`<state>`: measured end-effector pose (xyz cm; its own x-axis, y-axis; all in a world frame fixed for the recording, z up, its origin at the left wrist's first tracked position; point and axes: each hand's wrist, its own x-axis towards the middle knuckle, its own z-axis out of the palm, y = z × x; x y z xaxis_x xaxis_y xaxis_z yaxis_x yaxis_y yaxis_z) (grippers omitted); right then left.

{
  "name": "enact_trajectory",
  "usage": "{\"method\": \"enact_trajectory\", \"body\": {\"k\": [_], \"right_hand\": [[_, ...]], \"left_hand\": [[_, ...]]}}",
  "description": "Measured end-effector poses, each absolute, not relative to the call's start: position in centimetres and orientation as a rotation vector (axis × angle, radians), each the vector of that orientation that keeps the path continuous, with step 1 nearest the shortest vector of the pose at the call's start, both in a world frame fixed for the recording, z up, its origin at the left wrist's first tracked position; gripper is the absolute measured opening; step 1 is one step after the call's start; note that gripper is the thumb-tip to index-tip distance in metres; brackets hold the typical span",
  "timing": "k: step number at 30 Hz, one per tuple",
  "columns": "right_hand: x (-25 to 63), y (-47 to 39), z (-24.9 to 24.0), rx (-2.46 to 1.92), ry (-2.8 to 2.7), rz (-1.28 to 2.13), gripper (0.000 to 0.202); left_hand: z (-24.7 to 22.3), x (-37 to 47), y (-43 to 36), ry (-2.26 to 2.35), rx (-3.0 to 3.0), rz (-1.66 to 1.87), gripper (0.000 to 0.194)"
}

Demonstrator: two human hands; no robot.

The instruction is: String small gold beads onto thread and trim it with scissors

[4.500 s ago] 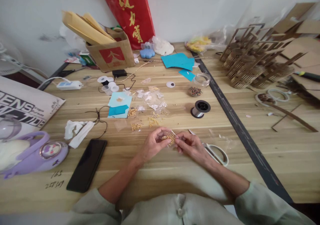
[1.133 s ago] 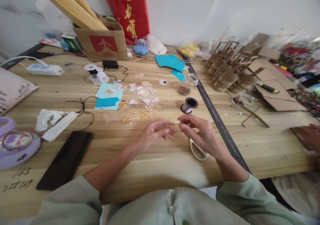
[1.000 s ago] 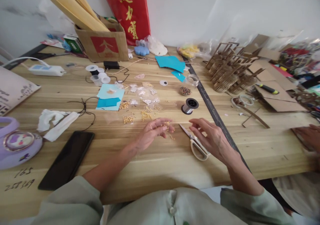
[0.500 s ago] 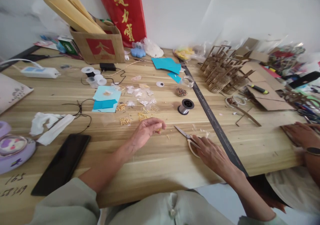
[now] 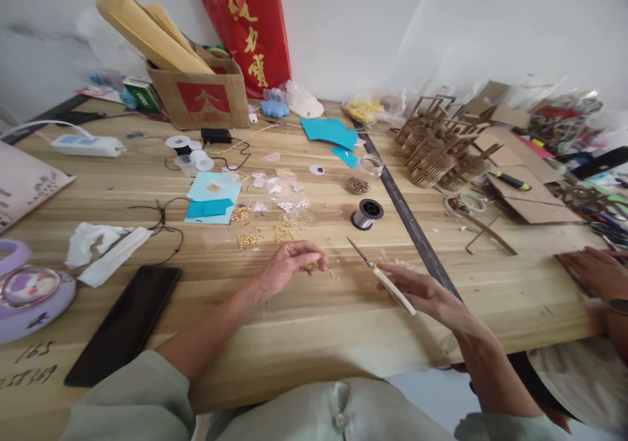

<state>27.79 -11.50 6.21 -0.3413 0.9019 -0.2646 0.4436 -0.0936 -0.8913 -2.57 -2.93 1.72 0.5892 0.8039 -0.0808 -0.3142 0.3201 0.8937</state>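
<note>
Pinched in the fingers of my left hand (image 5: 284,268) is a small cluster of gold beads (image 5: 312,264), partly hidden by the fingertips. My right hand (image 5: 426,292) grips a pair of scissors (image 5: 393,288) with pale handles, raised off the tabletop and turned edge-on. The blades point up and left, toward the back of the table. Small piles of loose gold beads (image 5: 248,241) lie just beyond my left hand. A spool of thin silvery wire (image 5: 367,214) stands behind the scissors.
A black phone (image 5: 122,323) and white tissue (image 5: 115,254) lie to the left. Clear bags of beads (image 5: 280,189) and blue paper (image 5: 210,207) sit farther back. Brown woven baskets (image 5: 432,143) are stacked at right, near another person's hand (image 5: 596,271).
My right hand has picked the scissors up from the tabletop and turned them on edge. The left hand keeps hold of the gold beads in nearly the same place.
</note>
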Motion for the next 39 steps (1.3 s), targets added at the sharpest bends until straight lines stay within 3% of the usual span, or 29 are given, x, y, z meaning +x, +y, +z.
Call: {"method": "enact_trajectory", "body": {"k": [6,10,18,39], "right_hand": [[24.7,-10.0,6.1,-1.166,-1.673,1.501,0.069],[21.7,-9.4,6.4,-1.187,-1.750,1.154,0.051],[18.3,-8.5,7.0,-1.178,-2.016,0.585,0.040],[17.4,-8.2,8.6,-1.135,-2.160,0.594,0.037]], "left_hand": [[1.7,-2.5,-3.0,0.533,1.055,0.829,0.009],[2.7,-2.0,-3.8,0.568,1.171,0.705,0.015],[3.0,-1.2,-4.7,0.651,1.169,0.751,0.027],[2.5,-1.6,-4.6,0.604,1.314,0.834,0.022]]}}
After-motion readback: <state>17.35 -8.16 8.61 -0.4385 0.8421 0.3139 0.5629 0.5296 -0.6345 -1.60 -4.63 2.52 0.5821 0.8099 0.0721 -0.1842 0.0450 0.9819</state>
